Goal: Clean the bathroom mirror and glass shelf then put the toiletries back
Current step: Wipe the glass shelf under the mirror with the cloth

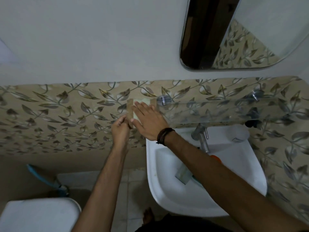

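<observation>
Left hand (pixel 120 129) curls its fingers around the lower edge of a wooden soap dish (pixel 132 113) holding a pale soap bar (pixel 141 102). Right hand (pixel 147 120) lies flat, fingers straight, over the soap. Glass shelf (pixel 217 113) runs toward 3 o'clock; mirror (pixel 234 36) at 1 o'clock.

Hands: two, a left hand (pixel 120 129) and a right hand (pixel 148 122)
Mirrors: one mirror (pixel 242 33)
Glass shelves: one glass shelf (pixel 217 113)
Shelf brackets: two, bracket (pixel 163 99) and second bracket (pixel 255 95)
Sinks: one sink (pixel 167 190)
Taps: one tap (pixel 201 136)
Wristbands: one wristband (pixel 164 136)
Toilet cisterns: one cistern (pixel 38 215)
</observation>
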